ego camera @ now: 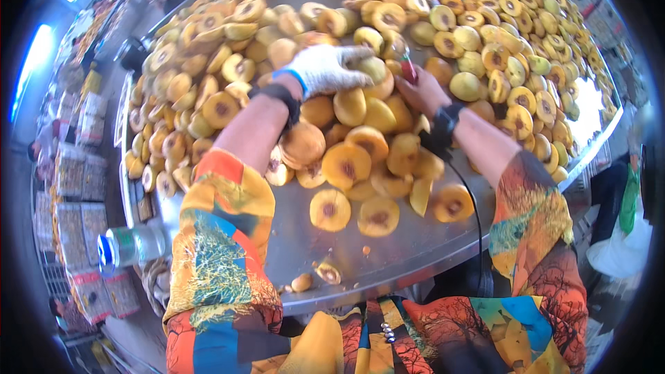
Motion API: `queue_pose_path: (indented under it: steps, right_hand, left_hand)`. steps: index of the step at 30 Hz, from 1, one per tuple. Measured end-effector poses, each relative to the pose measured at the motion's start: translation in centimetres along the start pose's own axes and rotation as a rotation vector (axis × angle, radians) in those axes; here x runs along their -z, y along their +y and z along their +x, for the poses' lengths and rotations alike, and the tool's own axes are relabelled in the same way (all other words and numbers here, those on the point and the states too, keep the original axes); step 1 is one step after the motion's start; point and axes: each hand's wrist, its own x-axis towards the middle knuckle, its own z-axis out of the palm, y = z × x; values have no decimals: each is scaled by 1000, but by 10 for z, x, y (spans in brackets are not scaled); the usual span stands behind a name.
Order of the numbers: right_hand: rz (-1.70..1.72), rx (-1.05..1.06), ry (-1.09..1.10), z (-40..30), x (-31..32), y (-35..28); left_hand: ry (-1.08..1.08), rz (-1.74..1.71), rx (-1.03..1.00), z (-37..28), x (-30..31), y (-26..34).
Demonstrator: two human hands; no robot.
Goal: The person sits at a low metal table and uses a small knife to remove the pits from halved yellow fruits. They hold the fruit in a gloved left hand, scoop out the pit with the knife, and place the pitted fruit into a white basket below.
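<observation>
My left hand (330, 68), in a white knit glove with a blue cuff, has its thumb and fingers around a greenish-yellow peach half (371, 70). Just to its right, my bare right hand (423, 88) grips a small tool by its red handle (409, 70); the tool's metal end points away from me and is blurred. Below both hands lies a heap of halved yellow peaches (347, 165), several cut side up with brown pit hollows showing. A black strap is around each wrist, and a black cord hangs from the right one.
Halved peaches (467, 39) cover much of the metal table (311, 249). Near its front edge lie a peach pit (302, 283) and a small cut scrap (328, 272). A clear bottle with a blue cap (132, 245) is at the left. Stacked crates (78, 218) stand beyond; a person's leg shows right.
</observation>
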Motion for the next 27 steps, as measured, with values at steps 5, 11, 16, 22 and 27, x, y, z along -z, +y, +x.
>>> queue_pose_path:
  steps: [5, 11, 16, 22, 27]
  right_hand:
    - [52, 8, -197, -90, -45, -72]
    - [-13, 190, -827, -82, -65, -137]
    - [-77, 351, -414, 8, -91, -150]
    - [-63, 387, -302, 95, -149, -142]
    - [-269, 441, -264, 104, -189, -168]
  left_hand:
    - [135, 69, -80, -117, -28, 3]
    - [387, -196, 56, -245, 0, -7]
    - [936, -60, 378, -301, 54, -152]
    - [707, 354, 396, -322, 58, -288]
    - [534, 550, 375, -301, 84, -304]
